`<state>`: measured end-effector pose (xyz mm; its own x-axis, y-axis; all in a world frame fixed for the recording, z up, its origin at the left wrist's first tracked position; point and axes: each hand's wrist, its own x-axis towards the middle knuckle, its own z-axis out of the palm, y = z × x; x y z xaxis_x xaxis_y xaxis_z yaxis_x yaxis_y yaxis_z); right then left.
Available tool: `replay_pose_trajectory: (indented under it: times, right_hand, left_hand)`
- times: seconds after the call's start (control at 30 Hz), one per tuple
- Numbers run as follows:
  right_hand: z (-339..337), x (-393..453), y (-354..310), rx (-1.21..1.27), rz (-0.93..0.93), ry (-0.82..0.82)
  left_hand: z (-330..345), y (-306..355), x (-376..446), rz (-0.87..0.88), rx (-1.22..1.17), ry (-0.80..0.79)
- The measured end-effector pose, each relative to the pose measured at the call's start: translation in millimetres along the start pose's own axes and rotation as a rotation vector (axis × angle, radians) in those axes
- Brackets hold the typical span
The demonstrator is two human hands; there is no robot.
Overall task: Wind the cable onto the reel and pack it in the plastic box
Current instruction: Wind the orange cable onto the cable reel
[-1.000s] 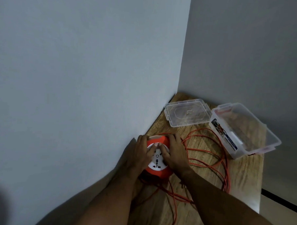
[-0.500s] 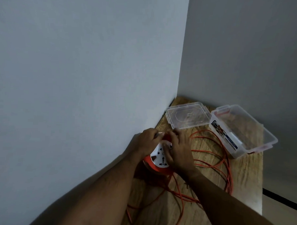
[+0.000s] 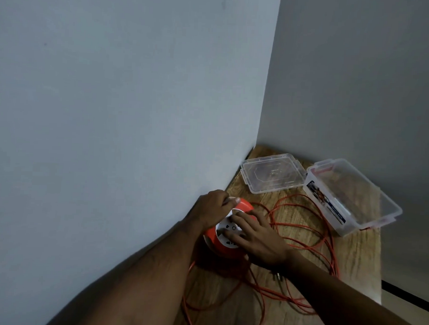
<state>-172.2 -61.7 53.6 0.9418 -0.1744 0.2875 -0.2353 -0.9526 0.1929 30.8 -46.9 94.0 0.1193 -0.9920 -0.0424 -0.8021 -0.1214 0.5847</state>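
Observation:
An orange cable reel [image 3: 223, 246] with a white socket face stands tilted on the wooden table [image 3: 359, 264] close to the left wall. My left hand [image 3: 210, 210] grips its upper rim, fingers curled over the edge. My right hand [image 3: 257, 236] lies across the socket face, fingers spread and pressing on it. Loose orange cable [image 3: 304, 227] sprawls in loops to the right and toward me. The clear plastic box [image 3: 349, 195] stands open at the back right, with a printed label on its side.
The box's clear lid [image 3: 272, 173] lies flat in the table's back corner. Walls close in on the left and behind. A metal plug [image 3: 278, 277] lies beside my right wrist. The table's right edge drops off to the floor.
The reel has tipped and turned under my hands. My left hand moved up to its far rim and my right hand slid over the socket face.

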Motion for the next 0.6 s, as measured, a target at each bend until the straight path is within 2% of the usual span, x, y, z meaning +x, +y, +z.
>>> replay_pose_trajectory:
  times: [0.3,0.43,0.6]
  right_hand:
    - [-10.7,20.0,7.7,-0.093,-0.050,-0.052]
    - [-7.0,25.1,4.3,-0.007,0.161,-0.005]
    - [-14.4,39.9,-7.9,0.288,0.599,0.024]
  left_hand:
    - [-2.5,-0.3,3.9,0.031,-0.010,0.002]
    - [-0.9,1.3,2.5,0.022,-0.024,0.088]
    - [-3.9,5.3,7.6,0.018,-0.008,0.136]
